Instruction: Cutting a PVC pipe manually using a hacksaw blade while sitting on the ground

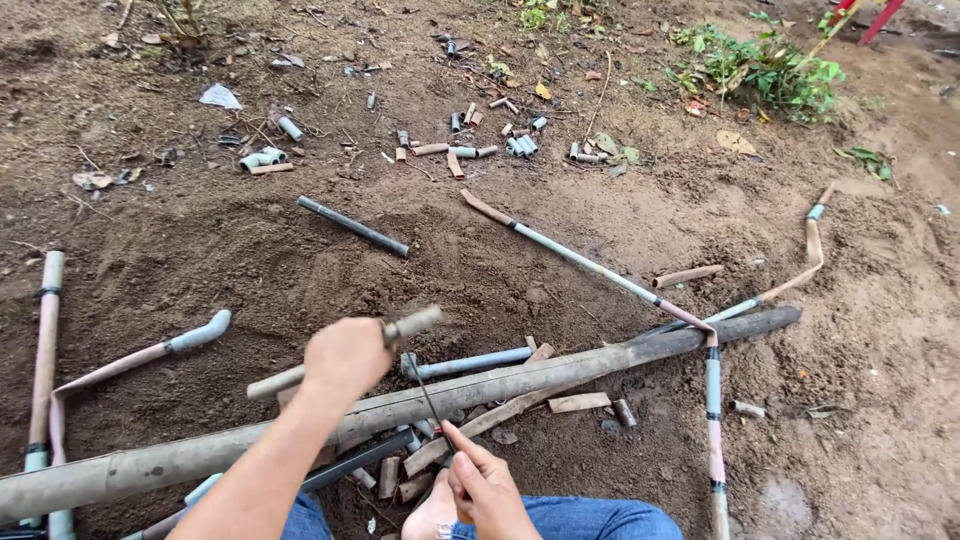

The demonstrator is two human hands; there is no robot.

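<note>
Left hand (345, 357) closed round muddy pipe piece (350, 352), held level above long bamboo pole (480, 388) lying across dirt. Right hand (485, 490), near centre, pinches thin saw blade (428, 392) that rises to pipe piece. Grey pipe (352, 225) lies farther off; cut offcuts (480, 140) scattered far.

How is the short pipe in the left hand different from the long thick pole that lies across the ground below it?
The short pipe is thin and is lifted off the soil by the left hand; the long pole is much thicker and rests on the ground. The pipe spans only a small part of the view, while the pole crosses most of it. Both are dull grey-brown, round and tilted up to the right.
</note>
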